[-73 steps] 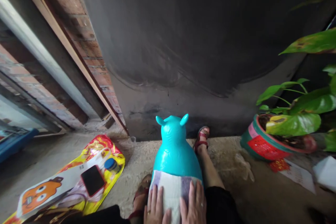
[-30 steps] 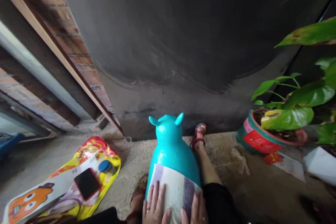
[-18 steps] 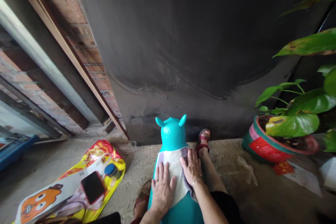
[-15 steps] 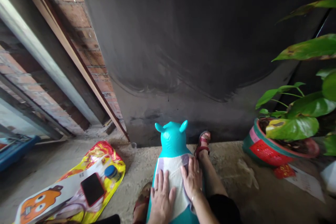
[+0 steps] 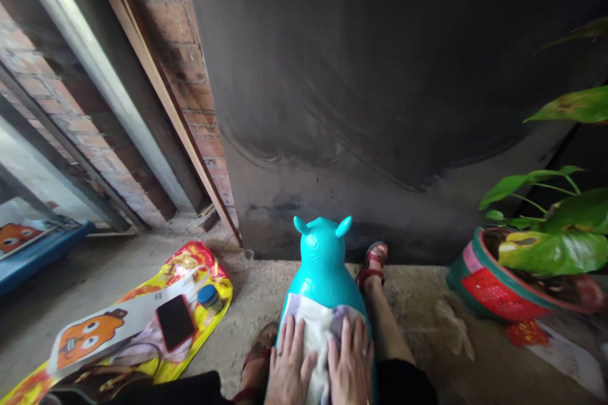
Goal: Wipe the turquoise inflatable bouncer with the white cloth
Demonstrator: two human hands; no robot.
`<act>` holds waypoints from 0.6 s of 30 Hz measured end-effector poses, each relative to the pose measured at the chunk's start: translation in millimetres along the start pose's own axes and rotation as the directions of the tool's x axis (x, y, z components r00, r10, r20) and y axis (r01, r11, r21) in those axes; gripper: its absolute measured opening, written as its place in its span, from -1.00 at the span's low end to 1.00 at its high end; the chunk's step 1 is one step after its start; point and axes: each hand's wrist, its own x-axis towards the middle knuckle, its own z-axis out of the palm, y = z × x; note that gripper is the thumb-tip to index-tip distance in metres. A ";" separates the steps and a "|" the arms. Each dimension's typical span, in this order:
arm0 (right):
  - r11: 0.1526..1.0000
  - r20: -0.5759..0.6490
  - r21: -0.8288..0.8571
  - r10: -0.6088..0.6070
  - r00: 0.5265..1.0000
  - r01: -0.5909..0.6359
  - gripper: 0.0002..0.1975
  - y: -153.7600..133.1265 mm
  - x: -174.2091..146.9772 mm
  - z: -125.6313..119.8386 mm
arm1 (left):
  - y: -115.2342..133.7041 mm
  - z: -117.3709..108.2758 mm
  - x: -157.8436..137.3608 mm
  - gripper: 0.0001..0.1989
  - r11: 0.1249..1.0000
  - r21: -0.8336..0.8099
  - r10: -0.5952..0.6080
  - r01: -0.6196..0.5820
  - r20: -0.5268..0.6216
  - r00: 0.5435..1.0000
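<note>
Nearest to me, my left hand (image 5: 291, 372) and my right hand (image 5: 350, 370) lie flat side by side on a white and lilac cloth (image 5: 316, 336), fingers stretched and a little spread — neither grip closes on anything, both only press the cloth down. The cloth lies on the back of a turquoise toy animal (image 5: 323, 272), which stands between my legs. Its long axis runs straight away from me, the head with two small ears (image 5: 323, 226) at the far end. Both hands are equally near to it. My right foot in a red sandal (image 5: 372, 264) is just beside the toy. Beyond — the dark wall (image 5: 380, 76).
</note>
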 end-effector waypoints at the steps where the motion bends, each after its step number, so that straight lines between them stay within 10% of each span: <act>1: 1.000 0.001 -0.017 0.017 1.000 -0.017 -0.40 -5.0 1.5 2.3 | 9.2 -9.5 6.6 -0.41 0.999 -0.014 -0.028 0.028 0.005 1.000; 7: 0.999 0.014 -0.041 -0.007 1.000 0.008 -0.36 -19.3 8.7 4.1 | 25.5 -27.1 13.1 -0.41 0.996 -0.067 -0.065 0.067 0.022 0.998; 15: 0.992 -0.023 -0.053 -0.115 0.993 0.114 -0.54 18.0 95.3 -43.6 | -36.2 41.1 -27.4 -0.33 0.997 0.031 0.073 -0.071 -0.042 0.996; 18: 0.990 -0.012 -0.067 -0.128 0.992 0.127 -0.53 15.6 83.6 -42.7 | -39.1 49.2 -25.7 -0.31 0.998 0.023 0.068 -0.066 -0.063 0.996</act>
